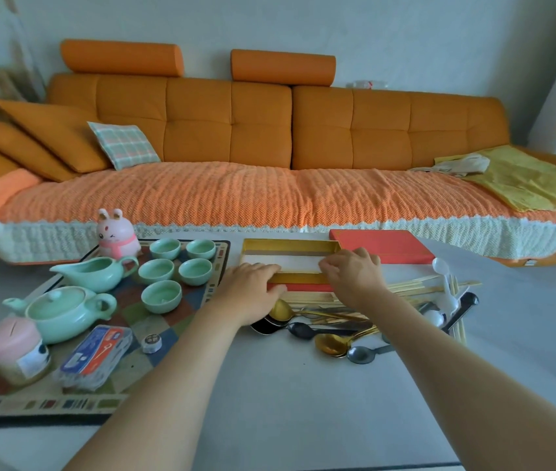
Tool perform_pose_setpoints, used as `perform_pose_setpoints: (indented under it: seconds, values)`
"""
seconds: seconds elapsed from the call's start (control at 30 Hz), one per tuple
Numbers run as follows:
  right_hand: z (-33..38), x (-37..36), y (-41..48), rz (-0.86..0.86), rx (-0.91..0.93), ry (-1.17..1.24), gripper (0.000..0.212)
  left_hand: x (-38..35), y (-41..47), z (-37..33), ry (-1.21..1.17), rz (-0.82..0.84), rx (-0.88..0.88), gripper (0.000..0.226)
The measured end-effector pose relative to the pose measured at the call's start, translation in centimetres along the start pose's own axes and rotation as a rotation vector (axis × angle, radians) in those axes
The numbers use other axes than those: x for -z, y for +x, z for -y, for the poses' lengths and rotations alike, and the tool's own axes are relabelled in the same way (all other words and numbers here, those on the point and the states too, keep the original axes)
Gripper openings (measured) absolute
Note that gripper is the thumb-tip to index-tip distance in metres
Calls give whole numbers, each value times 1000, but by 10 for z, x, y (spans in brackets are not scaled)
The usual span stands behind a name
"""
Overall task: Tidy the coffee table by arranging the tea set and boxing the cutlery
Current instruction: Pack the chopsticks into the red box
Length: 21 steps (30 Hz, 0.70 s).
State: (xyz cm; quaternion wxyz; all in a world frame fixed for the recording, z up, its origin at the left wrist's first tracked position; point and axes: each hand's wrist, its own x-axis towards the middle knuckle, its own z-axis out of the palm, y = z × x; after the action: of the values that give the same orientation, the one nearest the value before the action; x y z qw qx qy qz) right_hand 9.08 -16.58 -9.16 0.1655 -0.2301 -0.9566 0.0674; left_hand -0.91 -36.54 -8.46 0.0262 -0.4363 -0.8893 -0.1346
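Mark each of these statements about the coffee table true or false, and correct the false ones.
1. Both hands rest on the near edge of the open box. True: the left hand and right hand are on the gold-lined box.
2. The red lid covers the box. False: the red lid lies beside it, to the right.
3. Five green teacups stand on the patterned mat. True: the teacups are grouped on the patterned mat.
4. The cutlery is already boxed. False: the spoons and chopsticks lie loose on the table, in front of the box.
5. The teapot has no lid. False: the teapot is lidded.
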Motion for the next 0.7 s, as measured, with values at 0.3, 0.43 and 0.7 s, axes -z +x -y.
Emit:
perform_pose_setpoints:
  seconds: [0.3, 0.43, 0.7]
  values:
    - [-3, 18, -19, -12, 95, -26, 35, 2, 1, -16, -28, -150, -58, 45]
    - [-6, 36, -21, 22, -59, -4, 28, 6, -3, -36, -112, -214, -133, 33]
    - [-30, 25, -38, 189, -80, -272, 39, -13, -8, -66, -165, -27, -197, 34]
